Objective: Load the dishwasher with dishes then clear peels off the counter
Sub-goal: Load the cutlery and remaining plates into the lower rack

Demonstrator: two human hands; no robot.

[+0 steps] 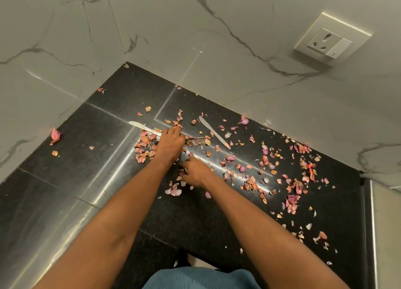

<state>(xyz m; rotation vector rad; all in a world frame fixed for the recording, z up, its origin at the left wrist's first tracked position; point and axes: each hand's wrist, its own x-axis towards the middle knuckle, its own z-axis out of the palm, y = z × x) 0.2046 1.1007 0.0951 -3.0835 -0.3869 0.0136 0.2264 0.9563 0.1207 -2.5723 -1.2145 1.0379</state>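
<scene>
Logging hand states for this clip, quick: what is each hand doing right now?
Left hand: fingers spread flat on the peels, holding nothing.
Right hand: fingers curled over peels on the counter; a grip cannot be told.

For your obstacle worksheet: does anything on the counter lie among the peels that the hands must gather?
Yes. Two knives lie among the peels: one knife beyond the hands, the other knife partly under the left hand. The right hand already touches peels.

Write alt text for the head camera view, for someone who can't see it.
Two hands, left and right, gather onion peels strewn over a black counter in a marble-walled corner. Two knives lie among the peels; a wall socket sits at upper right.
</scene>
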